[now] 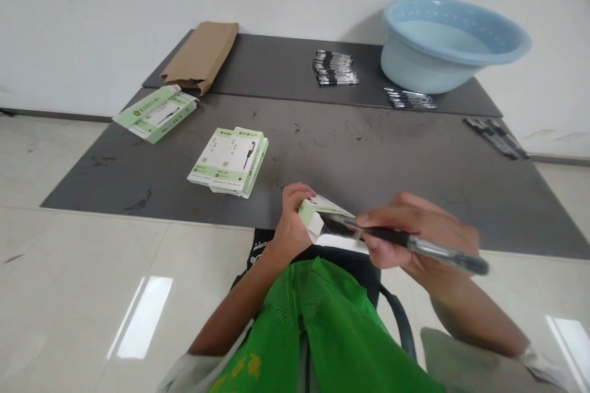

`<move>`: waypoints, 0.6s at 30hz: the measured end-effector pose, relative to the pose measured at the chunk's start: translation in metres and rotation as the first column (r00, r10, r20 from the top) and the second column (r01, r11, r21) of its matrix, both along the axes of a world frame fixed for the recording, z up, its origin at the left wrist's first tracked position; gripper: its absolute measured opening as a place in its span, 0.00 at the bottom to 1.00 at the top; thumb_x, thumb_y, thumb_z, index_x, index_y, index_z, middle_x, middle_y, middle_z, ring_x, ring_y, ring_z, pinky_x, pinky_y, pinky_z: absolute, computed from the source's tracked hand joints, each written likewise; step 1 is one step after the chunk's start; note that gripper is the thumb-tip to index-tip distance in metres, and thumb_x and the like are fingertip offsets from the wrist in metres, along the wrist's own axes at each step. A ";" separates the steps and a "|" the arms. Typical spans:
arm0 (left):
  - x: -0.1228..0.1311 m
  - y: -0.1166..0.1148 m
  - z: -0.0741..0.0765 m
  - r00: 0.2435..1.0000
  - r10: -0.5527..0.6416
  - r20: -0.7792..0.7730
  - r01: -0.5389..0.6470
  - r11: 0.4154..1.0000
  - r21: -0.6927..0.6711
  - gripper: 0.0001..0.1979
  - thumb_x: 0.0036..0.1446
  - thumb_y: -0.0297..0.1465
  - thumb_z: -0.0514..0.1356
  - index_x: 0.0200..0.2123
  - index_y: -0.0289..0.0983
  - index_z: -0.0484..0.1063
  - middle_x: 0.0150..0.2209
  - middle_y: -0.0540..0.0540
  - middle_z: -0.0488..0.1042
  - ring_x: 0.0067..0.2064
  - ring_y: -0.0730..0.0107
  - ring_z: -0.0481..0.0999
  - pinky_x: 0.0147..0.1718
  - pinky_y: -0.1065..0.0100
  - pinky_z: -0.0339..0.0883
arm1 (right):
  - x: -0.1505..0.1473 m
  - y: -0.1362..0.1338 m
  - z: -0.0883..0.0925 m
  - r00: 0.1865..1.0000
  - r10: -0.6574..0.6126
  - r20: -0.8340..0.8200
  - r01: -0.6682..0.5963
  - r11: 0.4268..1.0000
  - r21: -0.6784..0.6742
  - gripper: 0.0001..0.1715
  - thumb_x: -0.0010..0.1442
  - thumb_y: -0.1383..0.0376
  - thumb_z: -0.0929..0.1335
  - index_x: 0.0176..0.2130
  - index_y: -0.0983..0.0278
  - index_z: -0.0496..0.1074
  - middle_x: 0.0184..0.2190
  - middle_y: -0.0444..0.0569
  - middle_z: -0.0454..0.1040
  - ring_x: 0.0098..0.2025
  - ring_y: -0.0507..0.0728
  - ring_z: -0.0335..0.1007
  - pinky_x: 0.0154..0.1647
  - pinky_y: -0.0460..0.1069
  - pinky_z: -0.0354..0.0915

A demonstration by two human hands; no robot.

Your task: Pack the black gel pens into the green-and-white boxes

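My left hand (295, 221) is closed round a small green-and-white pen box (310, 218) at the table's front edge, the box's end flap open toward me. In my right hand (415, 230) is a black pen (428, 250), pinched between thumb and fingers. It points left, with its far end at the open mouth of the box; how far inside it reaches I cannot tell. Further left on the table lie stacked green-and-white boxes (225, 163), printed with a pen picture.
More green-and-white boxes (159, 112) lie at the left beside a brown paper bag (201, 55). Black pens lie in a back bundle (332, 67), a second group (409, 99) by the blue basin (433, 67), and a right-hand group (495, 137). The grey table (322, 135) meets the wall.
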State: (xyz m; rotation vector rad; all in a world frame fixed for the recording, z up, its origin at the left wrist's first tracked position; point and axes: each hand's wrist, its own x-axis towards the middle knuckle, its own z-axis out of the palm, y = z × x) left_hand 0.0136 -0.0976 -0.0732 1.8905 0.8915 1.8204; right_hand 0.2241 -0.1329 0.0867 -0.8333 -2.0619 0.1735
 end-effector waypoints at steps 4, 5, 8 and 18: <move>-0.001 0.001 0.006 1.000 0.013 -0.021 -0.012 0.999 0.041 0.30 0.64 0.31 0.72 0.63 0.48 0.64 0.52 0.44 0.76 0.52 0.58 0.79 0.56 0.52 0.76 | -0.001 0.003 0.006 0.986 0.053 0.161 -0.057 0.998 0.020 0.11 0.71 0.70 0.76 0.53 0.63 0.80 0.40 0.45 0.87 0.37 0.53 0.82 0.40 0.49 0.76; -0.001 0.001 0.007 0.999 0.024 -0.024 -0.023 0.999 0.041 0.28 0.65 0.31 0.72 0.63 0.48 0.64 0.51 0.44 0.76 0.51 0.58 0.79 0.56 0.52 0.76 | -0.001 0.003 0.008 0.978 0.071 0.196 -0.070 0.997 -0.013 0.14 0.70 0.71 0.76 0.54 0.63 0.80 0.42 0.46 0.87 0.40 0.54 0.83 0.42 0.49 0.76; 0.000 0.001 0.007 0.998 0.048 -0.044 -0.046 0.998 0.051 0.26 0.66 0.35 0.72 0.61 0.47 0.65 0.49 0.43 0.77 0.50 0.56 0.79 0.54 0.50 0.77 | 0.001 0.002 0.012 0.957 0.109 0.269 -0.092 0.993 -0.078 0.19 0.70 0.73 0.76 0.58 0.64 0.79 0.46 0.49 0.86 0.43 0.55 0.82 0.44 0.50 0.75; 0.002 0.004 0.004 0.994 0.091 -0.061 -0.088 0.995 0.050 0.19 0.72 0.38 0.66 0.60 0.47 0.64 0.48 0.45 0.76 0.48 0.59 0.79 0.51 0.51 0.79 | 0.000 0.000 0.034 0.912 0.086 0.402 -0.054 0.994 -0.090 0.17 0.74 0.70 0.73 0.61 0.65 0.79 0.46 0.48 0.86 0.40 0.56 0.75 0.38 0.52 0.69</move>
